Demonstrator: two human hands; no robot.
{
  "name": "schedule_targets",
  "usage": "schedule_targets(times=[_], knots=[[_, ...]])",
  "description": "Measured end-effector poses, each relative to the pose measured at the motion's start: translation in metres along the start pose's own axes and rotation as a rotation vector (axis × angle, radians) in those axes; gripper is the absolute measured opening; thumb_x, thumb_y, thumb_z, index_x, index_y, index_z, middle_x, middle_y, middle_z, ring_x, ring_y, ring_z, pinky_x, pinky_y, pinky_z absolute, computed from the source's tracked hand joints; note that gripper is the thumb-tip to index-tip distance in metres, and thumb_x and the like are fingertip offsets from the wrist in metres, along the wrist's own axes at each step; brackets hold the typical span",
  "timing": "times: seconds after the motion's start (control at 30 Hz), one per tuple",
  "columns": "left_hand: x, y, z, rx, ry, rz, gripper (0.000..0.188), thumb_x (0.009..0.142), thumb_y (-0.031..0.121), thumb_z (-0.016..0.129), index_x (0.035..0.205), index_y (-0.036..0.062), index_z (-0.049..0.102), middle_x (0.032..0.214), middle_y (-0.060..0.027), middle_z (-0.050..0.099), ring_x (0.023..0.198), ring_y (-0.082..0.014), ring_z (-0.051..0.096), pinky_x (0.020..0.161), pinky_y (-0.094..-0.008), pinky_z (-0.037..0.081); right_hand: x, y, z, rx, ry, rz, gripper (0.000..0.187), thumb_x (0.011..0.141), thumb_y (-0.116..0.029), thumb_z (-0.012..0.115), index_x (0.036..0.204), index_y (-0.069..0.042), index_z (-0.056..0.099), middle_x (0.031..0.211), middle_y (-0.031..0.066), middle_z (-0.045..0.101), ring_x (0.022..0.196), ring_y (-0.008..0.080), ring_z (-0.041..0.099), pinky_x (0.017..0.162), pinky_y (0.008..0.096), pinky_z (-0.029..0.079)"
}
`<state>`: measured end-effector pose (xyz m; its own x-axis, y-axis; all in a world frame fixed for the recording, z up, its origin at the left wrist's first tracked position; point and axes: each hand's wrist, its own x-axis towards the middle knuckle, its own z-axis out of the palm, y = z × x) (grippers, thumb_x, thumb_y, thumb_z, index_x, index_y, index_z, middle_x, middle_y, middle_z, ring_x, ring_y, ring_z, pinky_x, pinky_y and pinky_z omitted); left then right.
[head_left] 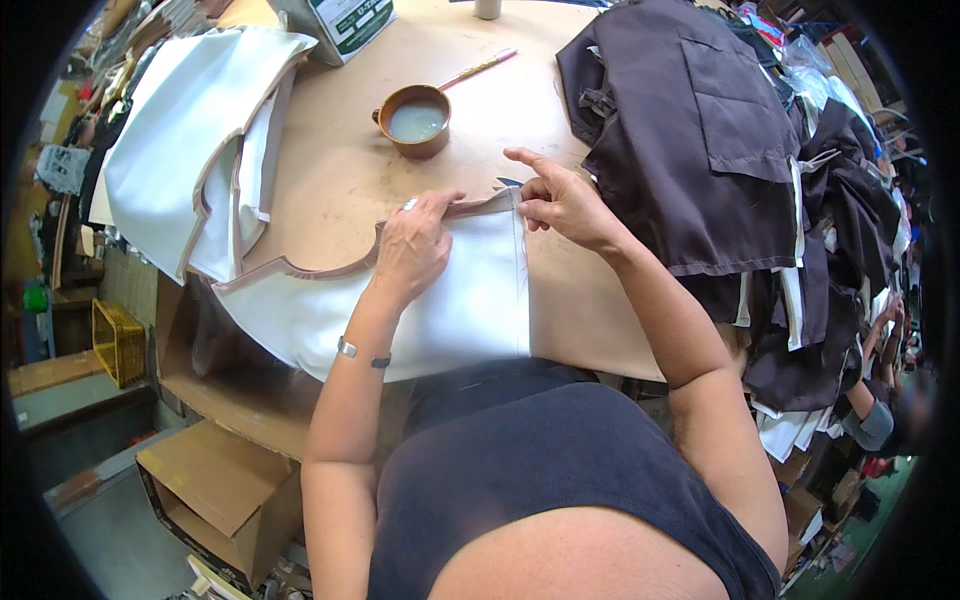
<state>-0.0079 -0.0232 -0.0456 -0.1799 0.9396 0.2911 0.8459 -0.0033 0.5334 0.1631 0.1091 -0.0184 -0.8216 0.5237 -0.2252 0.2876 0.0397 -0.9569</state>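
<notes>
A white fabric piece (480,282) with a folded brown edge lies in front of me, its left part hanging past the table edge. My left hand (412,245) rests palm down on it, fingers stretched across the brown edge. At the piece's far right corner is my right hand (565,203), index finger extended and other fingers curled. A small dark pointed blade (509,182) shows beside those fingers; whether they hold it I cannot tell. Beyond the hands stands a brown cup (428,148) with cloudy pale liquid. Behind it lies a slim pink-and-gold stick (478,69).
White brown-edged pieces (185,130) are stacked at the left. Dark brown garments (690,220) with pockets heap up at the right. A green-and-white tin (345,25) stands at the back. Below left are a cardboard box (215,485) and a yellow crate (118,343). Another person's arm shows far right.
</notes>
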Motion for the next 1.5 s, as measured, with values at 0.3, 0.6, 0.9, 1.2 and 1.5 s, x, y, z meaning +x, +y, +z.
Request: schedule_targets(times=[0.3, 0.6, 0.9, 1.2, 1.5], knots=[[0.043, 0.009, 0.018, -0.617, -0.491, -0.27, 0.021, 0.076, -0.001, 0.054, 0.097, 0.0026, 0.054, 0.09, -0.0052, 0.058, 0.078, -0.012, 0.05, 0.073, -0.0236, 0.042, 0.019, 0.023, -0.019, -0.364, 0.348, -0.189, 0.03, 0.077, -0.001, 0.051, 0.107, -0.001, 0.055, 0.069, 0.0138, 0.06, 0.066, 0.024, 0.06, 0.065, 0.0341, 0.046], [0.043, 0.0, 0.035, -0.79, -0.6, -0.061, 0.04, 0.075, -0.006, 0.049, 0.113, 0.0046, 0.057, 0.106, -0.0025, 0.056, 0.08, -0.0074, 0.045, 0.075, -0.0219, 0.04, 0.011, 0.053, -0.004, -0.909, 0.272, -0.001, 0.054, 0.075, 0.0, 0.051, 0.126, -0.008, 0.034, 0.108, 0.0195, 0.051, 0.097, 0.0364, 0.051, 0.082, 0.0428, 0.042], [0.049, 0.021, 0.03, -0.459, -0.424, -0.207, 0.02, 0.075, 0.01, 0.063, 0.095, 0.0039, 0.063, 0.08, -0.0023, 0.061, 0.065, -0.0103, 0.049, 0.061, -0.024, 0.043, -0.002, 0.031, -0.018, -0.428, 0.433, -0.05, 0.05, 0.073, 0.003, 0.043, 0.123, -0.003, 0.041, 0.1, 0.0192, 0.052, 0.096, 0.0315, 0.053, 0.083, 0.0388, 0.04], [0.05, 0.019, 0.052, -0.646, -0.213, -0.367, 0.015, 0.082, 0.014, 0.061, 0.082, -0.001, 0.063, 0.067, -0.0023, 0.06, 0.06, -0.0076, 0.052, 0.056, -0.0226, 0.043, -0.021, 0.018, -0.015, 0.459, 0.295, 0.073, 0.063, 0.072, 0.005, 0.037, 0.134, -0.003, 0.03, 0.088, 0.0105, 0.051, 0.057, 0.0101, 0.051, 0.052, 0.0229, 0.044], [0.053, 0.005, 0.057, -0.977, -0.252, -0.605, 0.016, 0.083, 0.012, 0.058, 0.088, -0.0027, 0.063, 0.077, -0.0047, 0.063, 0.069, -0.0074, 0.057, 0.063, -0.0198, 0.046, -0.019, 0.018, -0.013, 0.299, 0.208, 0.092, 0.061, 0.078, 0.003, 0.049, 0.135, -0.005, 0.028, 0.087, 0.0061, 0.052, 0.055, 0.0078, 0.05, 0.048, 0.0201, 0.042]])
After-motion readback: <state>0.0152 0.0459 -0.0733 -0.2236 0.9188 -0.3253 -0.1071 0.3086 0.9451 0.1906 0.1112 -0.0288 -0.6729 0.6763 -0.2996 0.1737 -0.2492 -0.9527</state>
